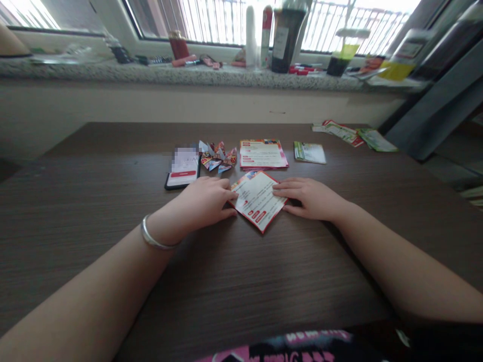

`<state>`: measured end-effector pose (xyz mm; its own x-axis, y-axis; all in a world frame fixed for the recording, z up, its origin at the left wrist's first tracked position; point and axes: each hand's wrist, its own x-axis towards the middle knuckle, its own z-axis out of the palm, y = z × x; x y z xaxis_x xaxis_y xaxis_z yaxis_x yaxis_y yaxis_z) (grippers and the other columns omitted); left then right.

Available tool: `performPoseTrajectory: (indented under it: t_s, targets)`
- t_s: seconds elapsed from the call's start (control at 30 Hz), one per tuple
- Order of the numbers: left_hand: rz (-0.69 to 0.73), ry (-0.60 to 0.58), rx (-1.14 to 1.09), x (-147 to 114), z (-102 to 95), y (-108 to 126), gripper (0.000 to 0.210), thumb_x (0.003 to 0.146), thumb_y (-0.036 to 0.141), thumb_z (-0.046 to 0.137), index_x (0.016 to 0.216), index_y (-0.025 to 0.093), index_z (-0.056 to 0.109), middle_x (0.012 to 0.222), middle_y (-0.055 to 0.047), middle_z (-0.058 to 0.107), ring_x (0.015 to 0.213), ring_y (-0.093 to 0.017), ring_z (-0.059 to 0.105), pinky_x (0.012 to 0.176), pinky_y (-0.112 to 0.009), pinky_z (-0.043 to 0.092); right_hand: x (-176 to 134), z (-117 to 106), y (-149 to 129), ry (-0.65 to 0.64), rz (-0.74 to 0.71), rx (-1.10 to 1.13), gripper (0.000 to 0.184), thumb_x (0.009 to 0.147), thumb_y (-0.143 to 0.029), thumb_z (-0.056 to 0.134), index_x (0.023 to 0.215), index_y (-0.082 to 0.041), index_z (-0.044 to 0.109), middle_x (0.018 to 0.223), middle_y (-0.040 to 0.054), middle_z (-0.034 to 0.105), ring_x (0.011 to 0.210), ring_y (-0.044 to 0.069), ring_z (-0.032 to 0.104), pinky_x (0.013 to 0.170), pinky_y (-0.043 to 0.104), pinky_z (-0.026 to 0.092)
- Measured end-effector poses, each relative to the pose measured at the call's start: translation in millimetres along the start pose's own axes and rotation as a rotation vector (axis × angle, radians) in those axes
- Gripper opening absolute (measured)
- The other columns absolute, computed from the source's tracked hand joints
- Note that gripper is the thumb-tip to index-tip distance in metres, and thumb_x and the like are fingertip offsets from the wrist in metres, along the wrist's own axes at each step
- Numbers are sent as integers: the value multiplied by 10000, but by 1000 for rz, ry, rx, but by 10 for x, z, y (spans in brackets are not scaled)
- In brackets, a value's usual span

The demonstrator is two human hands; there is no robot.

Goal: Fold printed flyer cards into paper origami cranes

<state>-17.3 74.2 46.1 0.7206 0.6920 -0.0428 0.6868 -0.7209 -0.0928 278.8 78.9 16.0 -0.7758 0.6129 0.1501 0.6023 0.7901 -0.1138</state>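
A square sheet of printed paper (259,198) with red edges lies on the table, turned so one corner points towards me. My left hand (209,201), with a silver bangle on the wrist, rests at its left corner, fingertips on the paper and thumb apart beside the edge. Across from it, my right hand (311,198) has its fingers stretched flat over the right corner, its thumb by the lower right edge. Behind the sheet is a stack of similar printed papers (263,154). Folded paper pieces (219,157) with colourful print stand left of that stack.
A phone (183,171) with its screen lit lies beyond my left hand. A small stack of green-and-white cards (309,153) is at the right, with more printed packets (343,132) near the table's back edge. Bottles and jars line the stone windowsill (226,75).
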Motion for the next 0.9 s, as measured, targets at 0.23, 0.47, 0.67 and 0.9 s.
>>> performPoseTrajectory:
  t_s: [0.23, 0.47, 0.67, 0.9]
  targets:
    - [-45, 10, -51, -20, 20, -48, 210, 839, 383, 627, 940, 244, 748, 912, -69, 643, 810, -208, 612, 717, -317, 463, 6, -29, 6, 13, 3, -55, 305, 953, -262, 469, 1144, -250, 707, 1191, 66, 701, 1069, 239, 651, 910, 409, 500]
    - [-62, -7, -67, -5, 10, -23, 202, 844, 358, 626, 950, 236, 747, 935, -70, 647, 852, -217, 616, 771, -327, 477, -7, -16, 27, 48, 73, 23, 279, 944, -277, 488, 1061, -271, 741, 1130, 33, 719, 1031, 218, 641, 909, 380, 483]
    - [-24, 57, -67, 29, 109, -72, 219, 876, 327, 574, 944, 215, 749, 975, -76, 672, 883, -216, 618, 815, -337, 486, 6, 0, 75, 63, 99, 169, 247, 925, -263, 514, 966, -214, 753, 994, 71, 711, 933, 196, 628, 868, 361, 494]
    - [-105, 201, -134, 72, 224, -97, 311, 906, 357, 492, 838, 193, 747, 814, -78, 687, 795, -213, 603, 761, -348, 465, 39, 35, 69, 74, 191, 309, 286, 933, -286, 472, 859, -179, 727, 906, 85, 690, 864, 189, 630, 829, 346, 496]
